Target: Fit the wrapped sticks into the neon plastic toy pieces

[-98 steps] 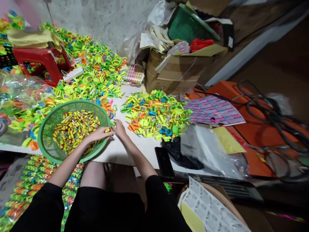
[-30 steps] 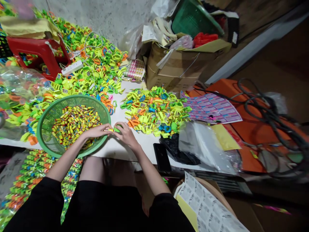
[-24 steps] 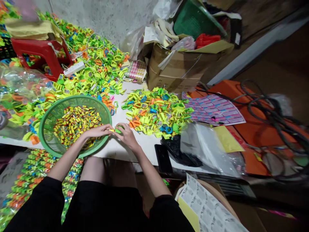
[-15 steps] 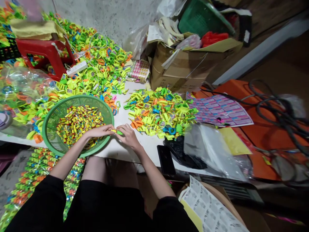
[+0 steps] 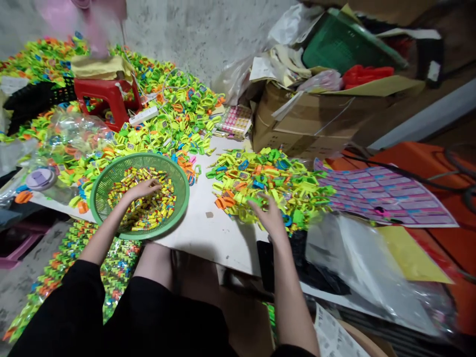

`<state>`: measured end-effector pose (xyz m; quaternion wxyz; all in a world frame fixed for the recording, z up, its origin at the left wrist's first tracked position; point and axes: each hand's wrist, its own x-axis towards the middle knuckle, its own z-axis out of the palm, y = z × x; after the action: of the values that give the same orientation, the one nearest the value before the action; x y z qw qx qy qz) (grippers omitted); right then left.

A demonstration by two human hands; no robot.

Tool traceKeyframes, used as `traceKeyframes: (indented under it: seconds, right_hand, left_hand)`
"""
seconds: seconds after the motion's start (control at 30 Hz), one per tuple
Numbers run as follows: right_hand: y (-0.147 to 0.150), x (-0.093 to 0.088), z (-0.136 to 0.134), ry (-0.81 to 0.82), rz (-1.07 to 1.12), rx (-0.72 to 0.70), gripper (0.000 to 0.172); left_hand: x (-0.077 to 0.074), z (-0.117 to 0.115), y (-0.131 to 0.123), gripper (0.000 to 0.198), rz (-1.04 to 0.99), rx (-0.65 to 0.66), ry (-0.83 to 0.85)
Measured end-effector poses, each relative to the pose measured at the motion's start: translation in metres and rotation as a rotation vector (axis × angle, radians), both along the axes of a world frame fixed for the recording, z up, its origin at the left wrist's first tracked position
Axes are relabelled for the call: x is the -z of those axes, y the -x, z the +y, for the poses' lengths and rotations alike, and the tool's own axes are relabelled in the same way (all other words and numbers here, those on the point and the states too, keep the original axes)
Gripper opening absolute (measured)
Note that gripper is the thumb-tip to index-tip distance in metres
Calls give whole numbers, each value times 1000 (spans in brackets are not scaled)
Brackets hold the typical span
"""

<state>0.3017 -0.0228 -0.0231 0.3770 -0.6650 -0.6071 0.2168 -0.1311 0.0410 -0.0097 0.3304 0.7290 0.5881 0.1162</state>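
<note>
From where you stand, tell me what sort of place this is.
Probably a small workshop: bright plastic pieces lie heaped along the white table, a green basket holds many small yellow pieces, and an overfilled cardboard box stands at the back.

A speckled grey wall (image 5: 178, 34) rises beyond the far edge of the white table (image 5: 204, 238); grey floor (image 5: 22, 292) shows below left.

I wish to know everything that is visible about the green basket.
The green basket is round and looks plastic, with perforated walls and a smooth rim. It stands open side up on the white tabletop, near the front edge, and holds many small yellow pieces with red and blue touches. Brightly coloured parts lie close behind. The left grip is over the pieces; whether the forearm touches the rim is unclear.
</note>
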Motion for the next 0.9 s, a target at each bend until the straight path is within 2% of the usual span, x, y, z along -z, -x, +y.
traceKeyframes:
  seconds: [0.03, 0.07, 0.1, 0.2, 0.33, 0.43, 0.5, 0.63, 0.77, 0.9]
  right_hand:
    - [-3, 6, -1, -118, 30, 139, 70]
    - [-1, 14, -3, -185, 61, 210, 75]
    - [6, 23, -7, -203, 93, 218, 77]
    - [47, 60, -26, -112, 169, 38, 61]
    - [111, 122, -55, -157, 13, -277, 42]
    - [136, 161, -67, -234, -136, -315, 38]
    - [141, 178, -70, -269, -207, -303, 37]
    - [142, 187, -71, -306, -250, -277, 35]
    - [144, 182, -71, -314, -288, -275, 32]
    - [145, 177, -72, -305, -292, -279, 31]
  left_hand:
    - [2, 2, 9, 44, 68, -22, 0]
    - [5, 4, 15, 43, 134, -44, -17]
    - [8, 6, 18, 42, 192, -64, -45]
    - [23, 13, 8, 49, 306, -88, -147]
    - [45, 29, -18, 60, 434, -36, -179]
    - [56, 41, -27, 51, 531, 23, -181]
    - [60, 45, -29, 44, 587, 61, -215]
    - [63, 45, -28, 42, 655, 135, -300]
    - [64, 48, -30, 40, 658, 203, -312]
    - [60, 55, -33, 36, 632, 202, -308]
